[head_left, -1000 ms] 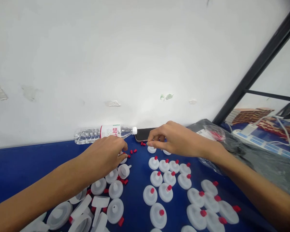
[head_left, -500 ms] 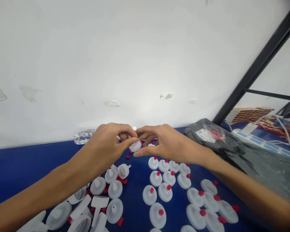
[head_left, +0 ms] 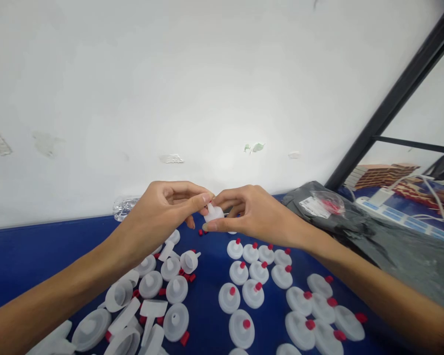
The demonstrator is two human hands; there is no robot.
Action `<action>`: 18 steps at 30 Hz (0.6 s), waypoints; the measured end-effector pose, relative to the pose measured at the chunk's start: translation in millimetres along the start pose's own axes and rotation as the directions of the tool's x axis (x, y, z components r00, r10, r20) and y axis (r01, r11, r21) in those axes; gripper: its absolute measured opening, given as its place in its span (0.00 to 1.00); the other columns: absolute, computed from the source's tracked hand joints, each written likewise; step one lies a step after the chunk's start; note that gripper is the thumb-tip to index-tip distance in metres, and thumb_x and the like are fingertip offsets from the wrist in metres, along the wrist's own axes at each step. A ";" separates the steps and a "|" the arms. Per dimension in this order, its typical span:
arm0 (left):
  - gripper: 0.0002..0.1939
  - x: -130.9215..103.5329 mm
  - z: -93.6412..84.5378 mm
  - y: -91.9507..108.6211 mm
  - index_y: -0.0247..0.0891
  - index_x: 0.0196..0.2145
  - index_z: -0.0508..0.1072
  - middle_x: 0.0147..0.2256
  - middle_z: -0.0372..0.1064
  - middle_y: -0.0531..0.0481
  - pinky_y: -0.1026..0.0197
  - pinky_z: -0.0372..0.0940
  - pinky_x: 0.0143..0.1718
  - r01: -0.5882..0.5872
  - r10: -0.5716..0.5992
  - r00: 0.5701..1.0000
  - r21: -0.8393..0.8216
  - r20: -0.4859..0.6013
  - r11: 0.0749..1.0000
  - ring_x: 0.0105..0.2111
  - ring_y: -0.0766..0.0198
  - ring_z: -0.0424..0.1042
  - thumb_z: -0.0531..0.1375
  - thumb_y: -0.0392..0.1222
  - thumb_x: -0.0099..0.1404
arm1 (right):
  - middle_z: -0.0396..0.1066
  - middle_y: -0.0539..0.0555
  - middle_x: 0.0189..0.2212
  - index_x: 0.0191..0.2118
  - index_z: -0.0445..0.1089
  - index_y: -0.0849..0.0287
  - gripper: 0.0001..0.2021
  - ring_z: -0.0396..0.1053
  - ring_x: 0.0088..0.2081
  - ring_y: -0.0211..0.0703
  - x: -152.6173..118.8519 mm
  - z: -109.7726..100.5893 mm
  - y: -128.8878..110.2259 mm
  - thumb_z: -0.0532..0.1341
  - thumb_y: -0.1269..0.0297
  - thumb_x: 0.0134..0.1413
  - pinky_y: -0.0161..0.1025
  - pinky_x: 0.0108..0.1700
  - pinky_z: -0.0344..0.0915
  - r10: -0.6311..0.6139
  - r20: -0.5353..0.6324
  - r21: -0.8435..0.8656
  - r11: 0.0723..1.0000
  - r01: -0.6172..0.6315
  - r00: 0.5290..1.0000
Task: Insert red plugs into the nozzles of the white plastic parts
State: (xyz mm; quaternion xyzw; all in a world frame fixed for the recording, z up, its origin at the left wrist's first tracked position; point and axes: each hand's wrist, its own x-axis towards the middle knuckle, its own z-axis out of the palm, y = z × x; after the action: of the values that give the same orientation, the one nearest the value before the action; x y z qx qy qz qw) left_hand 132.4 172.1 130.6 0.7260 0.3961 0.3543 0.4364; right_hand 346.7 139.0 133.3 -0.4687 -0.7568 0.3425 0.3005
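Observation:
My right hand (head_left: pixel 249 212) grips a white plastic spout lid (head_left: pixel 213 213) between thumb and fingers, its spout tilted up to the left. At the spout's tip, my left hand (head_left: pixel 166 204) pinches a small red cap (head_left: pixel 210 201), mostly hidden by the fingertips. Below the left forearm lies a jumble of white spout lids (head_left: pixel 176 289), with loose red caps (head_left: pixel 184 338) scattered among them. Beneath the right hand, several lids with red caps on their spouts (head_left: pixel 241 329) stand in loose rows on the blue table (head_left: pixel 203 305).
A clear plastic item (head_left: pixel 124 208) lies against the white wall. On the right, a dark plastic bag (head_left: pixel 392 256) carries a small clear bag of red pieces (head_left: pixel 331 204). A power strip (head_left: pixel 403 219) and a black metal frame (head_left: pixel 388 103) are beyond.
The lid has been turned so its spout shows and leans up-left. My left hand has brought a red cap to the tip. My right fingers have closed around the lid.

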 end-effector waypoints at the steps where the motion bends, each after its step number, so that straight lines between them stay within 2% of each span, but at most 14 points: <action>1: 0.10 0.2 0.6 -0.6 0.47 0.35 0.83 0.33 0.80 0.56 0.66 0.63 0.29 0.014 -0.014 1.000 -0.024 0.012 1.000 0.26 0.69 0.70 0.66 0.53 0.66 | 0.81 0.50 0.34 0.44 0.80 0.56 0.15 0.74 0.31 0.39 -0.1 0.8 -0.1 0.73 0.53 0.55 0.35 0.29 0.66 0.000 0.003 0.009 1.000 0.000 1.000; 6: 0.12 1.4 0.8 0.1 0.45 0.33 0.83 0.35 0.79 0.51 0.64 0.66 0.35 0.108 -0.103 0.994 -0.198 0.033 0.974 0.38 0.62 0.74 0.68 0.55 0.64 | 0.83 0.50 0.37 0.45 0.79 0.54 0.14 0.76 0.31 0.39 -1.5 1.1 -2.8 0.72 0.53 0.57 0.35 0.29 0.66 0.015 -0.016 0.019 1.000 -0.015 1.000; 10: 0.11 1.3 -1.2 0.2 0.41 0.31 0.82 0.35 0.76 0.49 0.63 0.67 0.38 0.127 -0.092 0.989 -0.330 0.118 0.936 0.40 0.61 0.72 0.67 0.50 0.66 | 0.82 0.49 0.35 0.45 0.78 0.54 0.13 0.76 0.30 0.40 -1.7 1.9 -6.1 0.71 0.53 0.58 0.36 0.29 0.68 -0.010 -0.048 -0.025 1.000 0.009 0.999; 12: 0.11 1.6 -1.9 -0.4 0.41 0.30 0.81 0.35 0.74 0.49 0.62 0.67 0.41 0.133 -0.095 0.988 -0.354 0.125 0.926 0.41 0.61 0.71 0.66 0.49 0.66 | 0.82 0.47 0.33 0.47 0.76 0.52 0.14 0.76 0.29 0.40 -2.4 2.6 -7.0 0.71 0.53 0.59 0.36 0.29 0.68 -0.024 -0.069 -0.035 0.999 0.021 0.997; 16: 0.11 3.1 -3.5 -1.2 0.41 0.31 0.80 0.38 0.72 0.49 0.58 0.68 0.48 0.168 -0.123 0.983 -0.390 0.137 0.905 0.44 0.59 0.70 0.67 0.50 0.65 | 0.79 0.44 0.31 0.60 0.64 0.46 0.27 0.73 0.25 0.38 -6.3 2.3 -8.6 0.72 0.55 0.58 0.35 0.26 0.68 -0.068 -0.115 -0.053 0.997 0.062 0.991; 18: 0.11 3.7 -4.1 -0.4 0.41 0.33 0.80 0.38 0.72 0.49 0.57 0.69 0.50 0.188 -0.129 0.978 -0.416 0.167 0.890 0.44 0.58 0.70 0.65 0.51 0.66 | 0.78 0.43 0.31 0.64 0.59 0.45 0.30 0.72 0.24 0.37 -8.2 1.5 -10.0 0.70 0.55 0.61 0.34 0.25 0.68 -0.116 -0.108 -0.086 0.991 0.107 0.987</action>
State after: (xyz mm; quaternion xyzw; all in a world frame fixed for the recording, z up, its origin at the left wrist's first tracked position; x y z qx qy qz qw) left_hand 130.3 176.9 132.3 0.5994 0.3359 0.3462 0.6387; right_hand 343.6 127.8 139.3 -0.4557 -0.7767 0.2677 0.3428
